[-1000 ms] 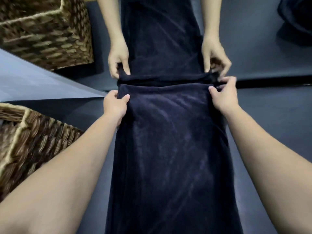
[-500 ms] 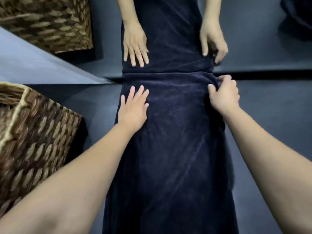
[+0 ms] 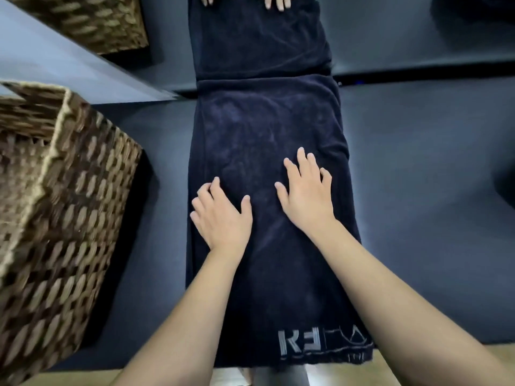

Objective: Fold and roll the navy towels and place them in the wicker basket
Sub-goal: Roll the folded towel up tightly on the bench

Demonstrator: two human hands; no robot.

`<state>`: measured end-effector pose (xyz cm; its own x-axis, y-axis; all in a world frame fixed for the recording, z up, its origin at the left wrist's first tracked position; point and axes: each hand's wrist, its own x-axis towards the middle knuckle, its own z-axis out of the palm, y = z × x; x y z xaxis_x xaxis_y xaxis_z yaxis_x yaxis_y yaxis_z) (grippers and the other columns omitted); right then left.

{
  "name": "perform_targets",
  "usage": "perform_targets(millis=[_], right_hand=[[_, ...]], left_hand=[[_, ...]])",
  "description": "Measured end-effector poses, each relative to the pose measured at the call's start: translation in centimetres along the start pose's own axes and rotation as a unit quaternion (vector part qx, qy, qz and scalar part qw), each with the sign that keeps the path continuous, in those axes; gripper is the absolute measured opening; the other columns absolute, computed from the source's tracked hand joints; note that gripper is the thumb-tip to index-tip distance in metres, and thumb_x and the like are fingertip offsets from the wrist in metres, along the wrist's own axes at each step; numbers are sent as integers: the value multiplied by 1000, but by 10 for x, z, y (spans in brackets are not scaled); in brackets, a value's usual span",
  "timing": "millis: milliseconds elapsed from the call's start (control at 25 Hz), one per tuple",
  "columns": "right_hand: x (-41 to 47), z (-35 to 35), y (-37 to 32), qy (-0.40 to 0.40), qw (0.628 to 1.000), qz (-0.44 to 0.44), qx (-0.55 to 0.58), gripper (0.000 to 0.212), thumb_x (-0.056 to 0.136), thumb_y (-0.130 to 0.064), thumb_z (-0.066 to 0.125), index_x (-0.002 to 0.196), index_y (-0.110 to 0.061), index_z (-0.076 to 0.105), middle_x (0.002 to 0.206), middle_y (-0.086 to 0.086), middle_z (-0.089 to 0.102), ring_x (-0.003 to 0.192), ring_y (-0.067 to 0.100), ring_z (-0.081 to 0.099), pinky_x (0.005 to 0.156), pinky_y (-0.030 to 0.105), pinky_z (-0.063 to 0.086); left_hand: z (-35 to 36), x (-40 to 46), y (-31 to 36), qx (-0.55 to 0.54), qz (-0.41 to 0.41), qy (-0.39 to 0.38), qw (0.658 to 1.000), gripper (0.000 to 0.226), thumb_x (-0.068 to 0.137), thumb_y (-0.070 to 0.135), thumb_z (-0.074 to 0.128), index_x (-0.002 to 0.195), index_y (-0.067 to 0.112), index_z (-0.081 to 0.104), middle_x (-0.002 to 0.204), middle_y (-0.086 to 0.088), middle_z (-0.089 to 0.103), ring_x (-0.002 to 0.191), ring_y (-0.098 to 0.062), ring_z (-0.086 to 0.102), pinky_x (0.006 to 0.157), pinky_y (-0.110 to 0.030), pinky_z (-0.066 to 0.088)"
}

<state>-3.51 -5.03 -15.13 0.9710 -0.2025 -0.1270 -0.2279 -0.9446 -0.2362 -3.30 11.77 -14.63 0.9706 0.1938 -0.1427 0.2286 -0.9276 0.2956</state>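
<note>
Two hands, left hand (image 3: 221,218), right hand (image 3: 305,192), flat on one navy towel (image 3: 267,129), one wicker basket (image 3: 55,204)

Much of the scene falls outside my view

My forearms cover part of the navy towel (image 3: 267,129) and start of its grey lettering (image 3: 320,344), unreadable. The wicker basket (image 3: 55,213) beside me is motion-blurred and cropped at left. A dark heap (image 3: 479,9) at top right is cropped, too dim to identify.

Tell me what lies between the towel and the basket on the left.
Nothing visible: only bare dark tabletop separates the towel from the wicker basket. Both hands rest flat on the towel.
</note>
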Motion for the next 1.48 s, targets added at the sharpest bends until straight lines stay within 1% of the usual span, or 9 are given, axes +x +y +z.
perform_targets(millis=[240,400,560,680,800,1040,1200,1360,1480], right_hand=[[-139,32,-26,-6,998,-44,-51,64,103,-50,29,156,-14,33,167,16,18,154,33,18,120,53,25],[-207,42,-31,1,999,-31,-34,65,102,-51,30,156,-15,33,166,16,20,153,34,20,119,52,26],[-249,49,-24,17,998,-57,-33,59,101,-50,36,150,-19,43,163,13,31,149,33,29,115,50,29],[-254,41,-11,31,999,-12,22,53,102,-47,46,146,-18,49,161,11,34,147,31,32,113,47,28],[-265,41,5,40,998,37,39,51,101,-44,51,145,-19,50,161,10,33,146,31,30,113,47,24],[-288,42,22,106,983,129,75,50,94,-46,64,137,-23,57,151,8,42,134,34,39,106,54,30],[-304,41,26,141,943,258,159,62,86,-50,73,134,-17,53,132,12,47,119,37,44,99,50,35],[-326,50,35,167,858,372,312,71,80,-50,80,130,-11,48,130,16,50,121,37,46,102,48,38],[-336,50,36,137,787,405,445,66,80,-52,80,122,-14,45,119,6,55,106,23,56,93,36,45]], left_hand=[[-10,-72,-72,29,27,1,999,71,93,60,53,147,15,42,135,-6,50,117,-28,48,95,-42,37],[-25,-135,-97,-6,-10,-36,999,56,93,59,55,131,18,50,125,-4,61,115,-29,57,92,-45,39],[-38,-147,-103,-177,-39,-55,982,19,101,34,54,112,20,48,101,-8,66,97,-37,61,78,-39,41],[-51,-131,-127,-274,-60,-34,959,15,99,27,58,109,20,51,98,0,59,97,-29,59,82,-33,42],[-48,-129,-147,-240,-86,-28,967,19,99,25,57,117,23,51,104,1,66,101,-27,61,84,-36,44],[-31,-187,-162,-110,-24,29,993,41,92,42,65,123,18,52,114,-2,59,108,-28,56,87,-45,43],[-25,-218,-178,-114,-50,29,992,46,90,56,63,112,16,59,106,-1,63,104,-28,55,88,-45,41],[-25,-233,-176,-165,-122,-4,979,43,86,58,67,99,17,59,91,4,62,92,-25,57,84,-41,45],[-18,-247,-176,-281,-160,-77,943,38,86,48,72,85,12,61,77,3,65,81,-24,62,71,-35,47]])
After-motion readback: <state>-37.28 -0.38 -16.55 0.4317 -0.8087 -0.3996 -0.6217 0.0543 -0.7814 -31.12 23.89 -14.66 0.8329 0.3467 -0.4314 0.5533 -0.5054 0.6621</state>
